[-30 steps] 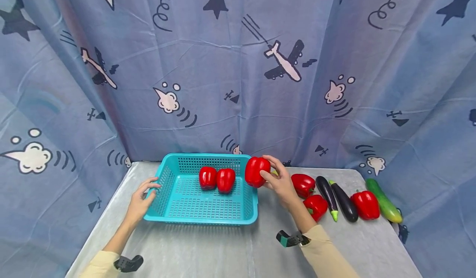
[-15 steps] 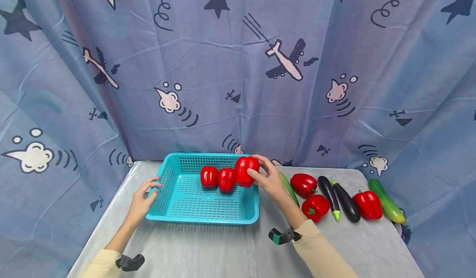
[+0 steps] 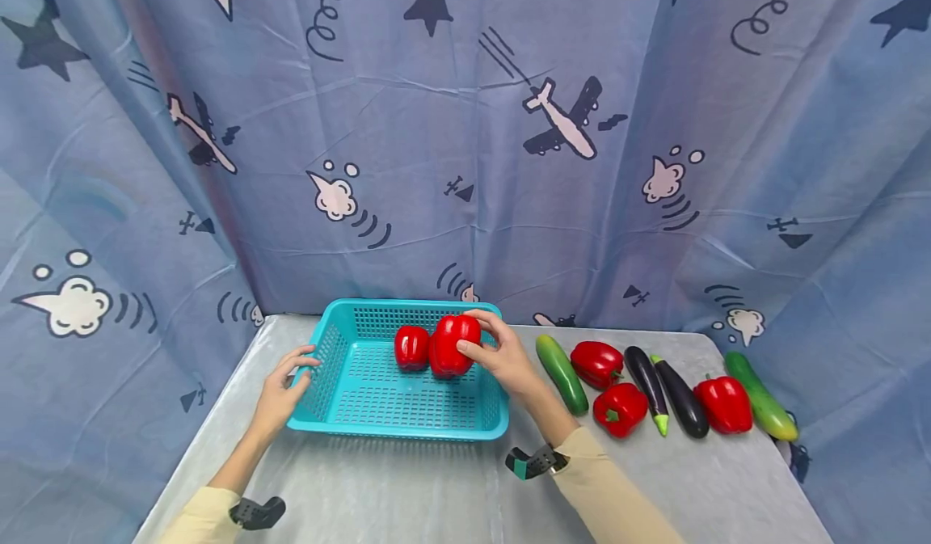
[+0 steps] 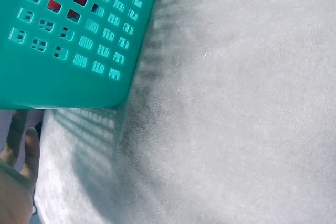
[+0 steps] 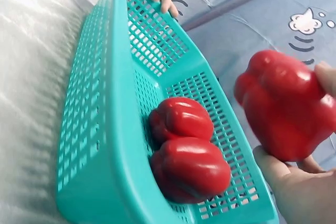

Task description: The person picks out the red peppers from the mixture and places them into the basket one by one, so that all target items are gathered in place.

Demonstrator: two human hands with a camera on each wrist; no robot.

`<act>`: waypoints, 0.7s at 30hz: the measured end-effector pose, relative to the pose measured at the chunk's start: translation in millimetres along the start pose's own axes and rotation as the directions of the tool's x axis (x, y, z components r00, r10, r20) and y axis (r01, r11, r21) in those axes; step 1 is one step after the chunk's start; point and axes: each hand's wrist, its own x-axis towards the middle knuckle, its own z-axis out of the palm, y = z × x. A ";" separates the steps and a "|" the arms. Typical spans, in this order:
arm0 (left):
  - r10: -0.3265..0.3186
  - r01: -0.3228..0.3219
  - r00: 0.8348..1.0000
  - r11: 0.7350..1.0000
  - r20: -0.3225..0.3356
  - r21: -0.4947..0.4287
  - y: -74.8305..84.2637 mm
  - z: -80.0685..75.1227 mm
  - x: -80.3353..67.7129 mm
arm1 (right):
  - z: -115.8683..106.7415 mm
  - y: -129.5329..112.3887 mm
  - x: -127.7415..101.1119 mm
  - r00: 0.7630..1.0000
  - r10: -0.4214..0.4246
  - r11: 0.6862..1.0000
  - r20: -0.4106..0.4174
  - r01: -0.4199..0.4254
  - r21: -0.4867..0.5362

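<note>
A table (image 3: 364, 487) bears a basket (image 3: 396, 433), a left hand (image 3: 279, 386) loosely spread at its left rim, while a right hand (image 3: 507, 360) grasps a red pepper (image 5: 286, 106) above the basket's right half. Dropped too high, the rounded fruit could bounce or knock two peppers (image 5: 190, 170) inside.

Curtained workspace, airplane-print curtain (image 3: 407, 124) behind a pale table (image 3: 378, 487).

Blue curtain (image 3: 407, 124), airplane print, behind pale grey table (image 3: 393, 491).
</note>
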 end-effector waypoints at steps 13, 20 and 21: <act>0.020 -0.020 1.000 1.000 -0.002 -0.003 0.0 0.2 -0.5 | 20.6 -12.8 -1.0 0.996 0.054 0.999 0.065 -0.054 -0.006; 0.017 -0.017 1.000 1.000 -0.006 0.005 -0.8 0.6 0.8 | 39.3 -27.4 -3.5 0.992 0.096 0.995 0.087 -0.093 -0.032; 0.017 -0.017 1.000 1.000 -0.006 0.005 -0.9 0.7 0.8 | 41.8 -27.0 -2.9 0.992 0.096 0.995 0.088 -0.094 -0.028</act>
